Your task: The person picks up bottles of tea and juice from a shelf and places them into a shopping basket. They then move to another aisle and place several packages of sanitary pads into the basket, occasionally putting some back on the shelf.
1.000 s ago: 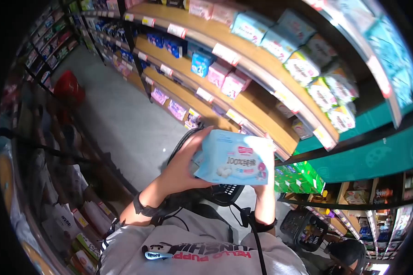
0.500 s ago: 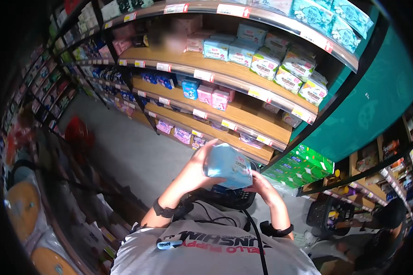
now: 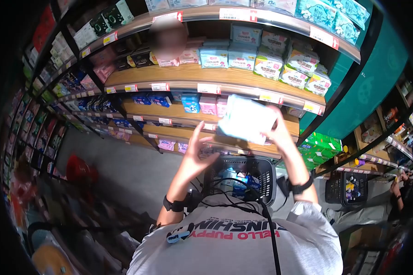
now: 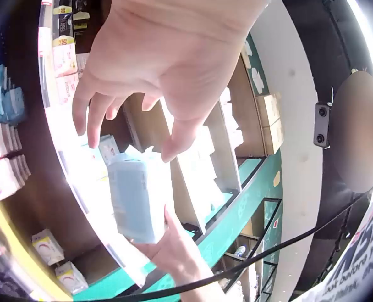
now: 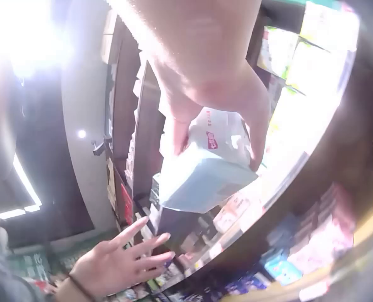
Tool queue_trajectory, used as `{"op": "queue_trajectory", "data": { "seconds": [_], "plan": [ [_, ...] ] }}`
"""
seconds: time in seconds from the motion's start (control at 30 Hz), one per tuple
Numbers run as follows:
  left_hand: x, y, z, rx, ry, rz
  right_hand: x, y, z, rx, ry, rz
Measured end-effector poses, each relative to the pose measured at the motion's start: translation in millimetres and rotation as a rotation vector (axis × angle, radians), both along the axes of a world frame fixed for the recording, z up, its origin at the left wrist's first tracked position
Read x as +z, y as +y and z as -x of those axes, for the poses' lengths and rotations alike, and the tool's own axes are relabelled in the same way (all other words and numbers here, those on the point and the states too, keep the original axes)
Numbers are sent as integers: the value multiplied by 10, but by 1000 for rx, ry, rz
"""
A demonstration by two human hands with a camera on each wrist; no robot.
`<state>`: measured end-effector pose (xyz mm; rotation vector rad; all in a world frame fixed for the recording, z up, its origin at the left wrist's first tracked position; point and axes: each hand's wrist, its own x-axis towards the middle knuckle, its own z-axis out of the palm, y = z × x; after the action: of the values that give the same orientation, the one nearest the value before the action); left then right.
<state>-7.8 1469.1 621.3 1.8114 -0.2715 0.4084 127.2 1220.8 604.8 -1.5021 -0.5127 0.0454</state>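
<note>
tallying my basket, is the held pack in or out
Out: in the head view, the right hand holds the light blue pack clear of the black basket.

A wooden shelf (image 3: pixel 179 75) bears white-and-green packets (image 3: pixel 267 67), with price tags (image 3: pixel 209 88) along its front edge. Green packs (image 3: pixel 320 149) stand below a teal panel (image 3: pixel 353 110); farther right, a black basket (image 3: pixel 334 192) sits on the floor (image 3: pixel 119 151).

Left hand (image 3: pixel 193 156) with fingers (image 5: pixel 150 245) apart
</note>
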Motion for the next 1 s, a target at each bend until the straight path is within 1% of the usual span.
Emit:
{"op": "queue_trajectory", "data": {
  "seconds": [0.03,0.07,0.1,0.13,0.17,0.23,0.33,0.43,0.47,0.57,0.67,0.77,0.87,0.97,1.0],
  "plan": [
    [-14,65,-15,-1,59,40,307,73,-97,-121,-34,63],
    [-29,126,-19,-2,116,80,250,53,-450,-290,-228,215],
    [-48,180,-28,-4,172,118,419,102,-633,-332,-257,226],
    [-101,227,-44,7,250,139,658,197,-709,-302,-222,150],
    [-155,279,-63,0,274,129,673,253,-970,-352,-387,159],
    [-269,365,-75,-11,326,112,698,326,-1367,-365,-430,292],
    [-365,492,-17,-28,332,125,517,448,-1811,-352,-556,395],
    [-485,638,58,4,370,167,329,510,-2009,-422,-622,470],
    [-526,680,79,22,382,190,320,528,-1970,-452,-619,555],
    [-617,769,147,43,374,229,304,582,-1846,-601,-458,711],
    [-647,793,223,72,408,227,212,591,-1902,-447,-378,569],
    [-564,711,310,108,400,264,276,554,-1797,-331,-123,462],
    [-536,720,361,112,448,238,111,464,-1727,-520,-590,447],
    [-589,702,399,132,428,219,-27,251,-1319,-449,-558,487],
    [-620,703,407,122,445,194,-154,170,-1137,-397,-496,477]
  ]
}}
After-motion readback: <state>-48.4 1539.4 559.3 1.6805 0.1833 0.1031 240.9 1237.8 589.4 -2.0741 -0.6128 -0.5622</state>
